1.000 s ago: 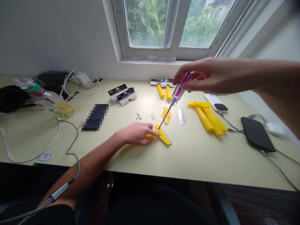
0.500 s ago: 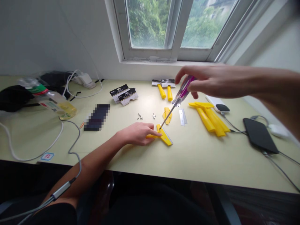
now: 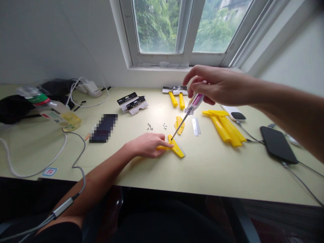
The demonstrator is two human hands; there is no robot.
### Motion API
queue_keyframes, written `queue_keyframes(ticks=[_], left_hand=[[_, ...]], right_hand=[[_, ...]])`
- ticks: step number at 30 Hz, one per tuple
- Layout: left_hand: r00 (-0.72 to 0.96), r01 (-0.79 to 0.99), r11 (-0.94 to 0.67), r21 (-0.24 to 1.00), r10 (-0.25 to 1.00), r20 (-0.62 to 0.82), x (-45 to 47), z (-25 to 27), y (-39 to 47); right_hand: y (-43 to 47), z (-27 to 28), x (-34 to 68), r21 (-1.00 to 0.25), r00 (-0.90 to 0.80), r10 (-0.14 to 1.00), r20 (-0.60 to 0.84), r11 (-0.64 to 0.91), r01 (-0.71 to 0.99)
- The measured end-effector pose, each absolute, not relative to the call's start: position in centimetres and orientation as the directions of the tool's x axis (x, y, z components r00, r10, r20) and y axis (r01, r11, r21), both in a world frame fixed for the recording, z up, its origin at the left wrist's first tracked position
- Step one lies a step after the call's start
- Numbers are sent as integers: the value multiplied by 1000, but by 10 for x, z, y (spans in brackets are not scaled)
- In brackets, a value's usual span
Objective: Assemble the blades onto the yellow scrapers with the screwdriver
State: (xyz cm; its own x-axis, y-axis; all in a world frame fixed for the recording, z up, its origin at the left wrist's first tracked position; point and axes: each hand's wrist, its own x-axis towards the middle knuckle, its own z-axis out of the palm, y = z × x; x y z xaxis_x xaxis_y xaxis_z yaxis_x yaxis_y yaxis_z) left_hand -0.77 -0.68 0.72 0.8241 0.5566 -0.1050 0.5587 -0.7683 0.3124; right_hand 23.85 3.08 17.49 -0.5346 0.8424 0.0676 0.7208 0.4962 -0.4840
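**Screwdriver (image 3: 190, 109) tip set on the yellow scraper (image 3: 178, 151)**

The yellow scraper lies on the table (image 3: 202, 177) in front of you, its head slanting, a blade edge along its right side. The screwdriver leans down to the far end of that head; whether its tip sits in a screw is too small to tell.

Your left hand (image 3: 151, 145) rests at the scraper's handle, fingers curled in around it, the forefinger stretched onto the head. Your right hand (image 3: 210, 86) is above, thumb and bent fingers pinching the top of the clear and purple screwdriver grip.

Just beyond the head you have yellow plates (image 3: 182, 129), with flat metal blades (image 3: 195, 127) to their right and two clusters of small metal parts (image 3: 165, 126) to their left. Farther right lie yellow handles (image 3: 220, 126), near a black phone (image 3: 278, 145). Toward the window (image 3: 207, 37) are two yellow-handled tools (image 3: 173, 100) and black-and-white cards (image 3: 136, 105). At your far left, a bottle (image 3: 57, 109) lies tilted.
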Motion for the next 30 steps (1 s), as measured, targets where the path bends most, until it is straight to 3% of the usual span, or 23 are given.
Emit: queue_keyframes(ticks=[3,5,7,9,11,12,15,18,23,27,30], left_hand=[[825,558,-767,317,555,-110,-8,8,-7],[825,559,-767,315,553,-116,-8,8,-7],[824,560,-768,311,555,-113,-8,8,-7],[824,559,-769,311,556,-107,-9,7,-7],[824,559,-767,314,556,-110,-9,6,-7],[824,560,-765,318,556,-114,-9,6,-7],[822,562,-756,337,556,-122,-9,7,-7],[822,559,-750,354,556,-122,-8,8,-7],[818,564,-741,364,562,-123,-8,9,-6],[818,565,-739,367,560,-131,-9,9,-6],[820,561,-739,372,558,-129,-9,8,-6]], right_hand=[[27,173,234,-590,-633,771,65,542,599],[27,173,231,-573,-610,787,96,545,612],[31,172,231,-468,-518,843,143,519,715],[38,173,235,-279,-423,891,167,454,846],[44,176,242,-127,-374,919,122,388,913],[46,178,246,-112,-378,923,73,384,916],[45,186,253,-269,-533,843,-66,499,823],[36,187,250,-404,-653,757,-32,588,701],[30,165,236,-508,-451,877,167,468,723],[33,148,235,-555,-393,869,300,494,669],[28,145,237,-596,-372,872,318,489,637]])
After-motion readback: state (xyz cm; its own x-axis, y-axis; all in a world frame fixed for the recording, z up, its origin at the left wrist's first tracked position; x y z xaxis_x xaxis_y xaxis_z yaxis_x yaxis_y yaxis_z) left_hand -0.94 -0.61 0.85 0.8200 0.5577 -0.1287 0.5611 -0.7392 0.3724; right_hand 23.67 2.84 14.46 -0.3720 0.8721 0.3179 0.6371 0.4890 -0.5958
